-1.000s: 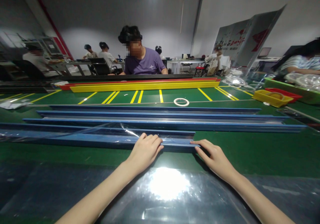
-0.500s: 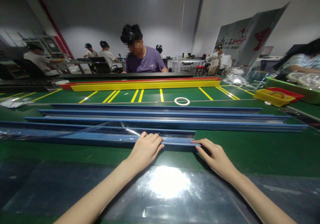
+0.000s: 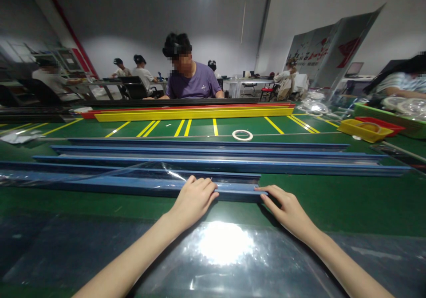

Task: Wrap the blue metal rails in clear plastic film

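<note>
A long blue channel-shaped profile (image 3: 109,185) lies across the green table and runs out of view at the left. My left hand (image 3: 196,196) is closed over its near edge, close to the right end; the fingertips inside the channel are partly hidden. At that right end, my right hand (image 3: 282,204) pinches the near corner between thumb and forefinger. Clear plastic film (image 3: 146,169) lies over the profile to the left of my left hand, wrinkled and shiny. Just beyond, several similar blue profiles (image 3: 219,161) lie side by side.
A glossy transparent sheet (image 3: 273,262) covers the table's near side. Farther off are a white ring-shaped roll (image 3: 242,135), a yellow profile (image 3: 196,113), a red one behind it, and a yellow tray (image 3: 364,130). A person in purple (image 3: 195,82) sits opposite.
My hands and the blue profile stay where they were. The person opposite has shifted slightly, and more of one forearm shows at the left.
</note>
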`<state>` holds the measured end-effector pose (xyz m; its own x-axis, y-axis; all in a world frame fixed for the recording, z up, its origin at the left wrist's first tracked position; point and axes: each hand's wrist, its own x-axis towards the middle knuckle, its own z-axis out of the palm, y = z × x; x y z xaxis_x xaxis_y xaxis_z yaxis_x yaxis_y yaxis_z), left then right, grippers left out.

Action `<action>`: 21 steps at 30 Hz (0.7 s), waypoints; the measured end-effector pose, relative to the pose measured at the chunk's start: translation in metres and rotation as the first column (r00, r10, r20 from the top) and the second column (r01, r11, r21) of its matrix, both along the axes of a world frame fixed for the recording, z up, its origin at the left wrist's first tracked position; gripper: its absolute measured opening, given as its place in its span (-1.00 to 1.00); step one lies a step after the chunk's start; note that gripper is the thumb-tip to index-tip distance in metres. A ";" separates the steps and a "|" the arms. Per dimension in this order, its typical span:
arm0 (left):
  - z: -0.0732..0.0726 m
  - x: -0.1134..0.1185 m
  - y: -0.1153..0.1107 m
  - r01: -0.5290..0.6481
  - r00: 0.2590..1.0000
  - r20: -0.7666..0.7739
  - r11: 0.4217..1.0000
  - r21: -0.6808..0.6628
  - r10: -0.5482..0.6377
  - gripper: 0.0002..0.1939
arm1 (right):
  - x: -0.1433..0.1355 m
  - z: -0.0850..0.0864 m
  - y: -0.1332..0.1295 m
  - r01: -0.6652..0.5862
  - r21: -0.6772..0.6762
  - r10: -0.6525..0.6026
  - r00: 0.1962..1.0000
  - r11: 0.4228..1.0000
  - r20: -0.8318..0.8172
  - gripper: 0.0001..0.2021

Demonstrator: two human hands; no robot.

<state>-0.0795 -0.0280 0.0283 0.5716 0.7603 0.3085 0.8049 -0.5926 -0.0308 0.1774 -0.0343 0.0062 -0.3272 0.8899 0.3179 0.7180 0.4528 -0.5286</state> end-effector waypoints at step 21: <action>0.000 0.000 -0.001 0.000 1.000 0.000 1.000 0.011 0.000 -0.76 | -0.001 0.001 -0.001 0.001 -0.014 -0.001 1.000 1.000 0.003 -0.76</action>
